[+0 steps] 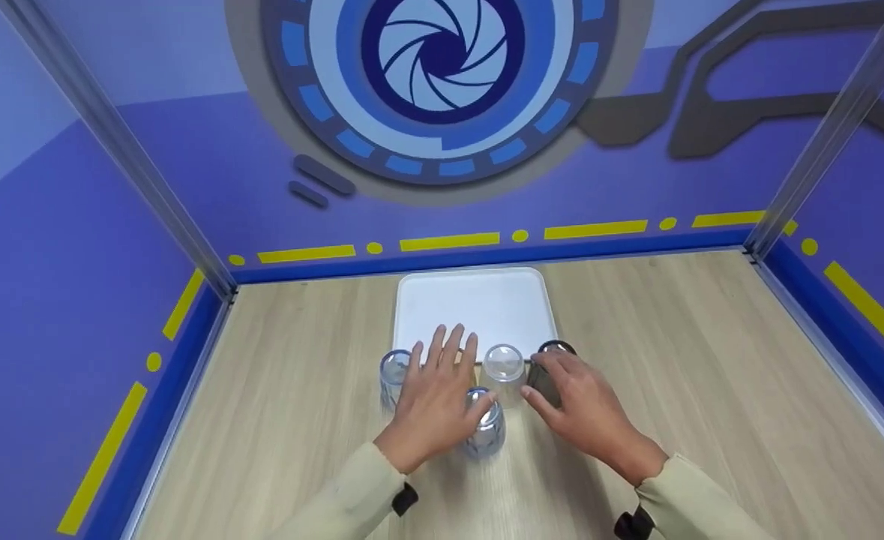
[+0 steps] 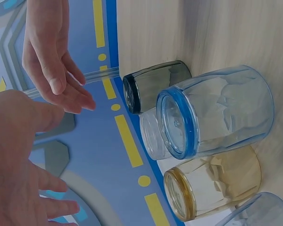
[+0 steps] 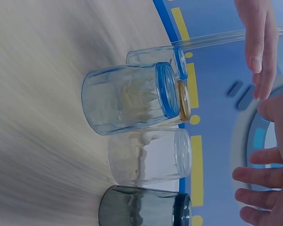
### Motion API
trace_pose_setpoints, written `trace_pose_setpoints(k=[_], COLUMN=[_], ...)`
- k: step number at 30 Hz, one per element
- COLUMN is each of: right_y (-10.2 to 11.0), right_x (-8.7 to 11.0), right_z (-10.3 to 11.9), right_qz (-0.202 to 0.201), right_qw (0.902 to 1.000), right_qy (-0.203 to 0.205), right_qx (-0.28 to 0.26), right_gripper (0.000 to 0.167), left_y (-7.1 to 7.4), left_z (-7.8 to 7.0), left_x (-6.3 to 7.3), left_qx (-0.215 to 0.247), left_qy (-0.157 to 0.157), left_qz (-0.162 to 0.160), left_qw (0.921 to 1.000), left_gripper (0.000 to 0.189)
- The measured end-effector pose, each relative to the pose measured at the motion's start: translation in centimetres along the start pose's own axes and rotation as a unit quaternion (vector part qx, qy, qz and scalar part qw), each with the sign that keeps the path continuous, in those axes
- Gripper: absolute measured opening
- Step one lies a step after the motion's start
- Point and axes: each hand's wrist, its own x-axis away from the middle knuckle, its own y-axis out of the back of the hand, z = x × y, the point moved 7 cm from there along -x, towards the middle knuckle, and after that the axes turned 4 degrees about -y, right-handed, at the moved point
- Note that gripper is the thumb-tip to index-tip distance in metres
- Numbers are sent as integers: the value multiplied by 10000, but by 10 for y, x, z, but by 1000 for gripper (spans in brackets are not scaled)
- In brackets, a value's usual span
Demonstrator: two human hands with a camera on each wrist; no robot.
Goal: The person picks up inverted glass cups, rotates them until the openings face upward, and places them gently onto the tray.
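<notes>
Several tumblers stand close together, their thick ends up. My left hand (image 1: 442,401), fingers spread, is over the left part of the group, and the left wrist view shows it above the glasses, apart from them. Around it are a light blue tumbler (image 1: 394,375), a nearer blue tumbler (image 1: 486,439) and an amber tumbler (image 2: 217,181), mostly hidden from the head view. My right hand (image 1: 584,401) hovers with relaxed fingers by a dark grey tumbler (image 1: 543,379); in the wrist views it holds nothing. A clear tumbler (image 1: 503,365) stands between the hands.
A white tray (image 1: 479,296) lies behind the tumblers, against the back wall. The wooden table (image 1: 314,360) is enclosed by blue-purple panels (image 1: 59,315) at left, back and right, with metal posts at the corners.
</notes>
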Motion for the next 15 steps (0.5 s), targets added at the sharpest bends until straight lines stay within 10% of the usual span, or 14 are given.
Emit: trace_pose_setpoints(k=[15], right_y=[-10], right_x=[8], right_z=[-11], right_qz=[374], right_qw=[9979], right_qy=[-520], right_qx=[-93], right_gripper=[48], left_y=[-10], left_z=[-6], left_x=[2], left_qx=[-9], left_qy=[-53], left_qz=[64], left_qw=[10000], left_gripper=[78])
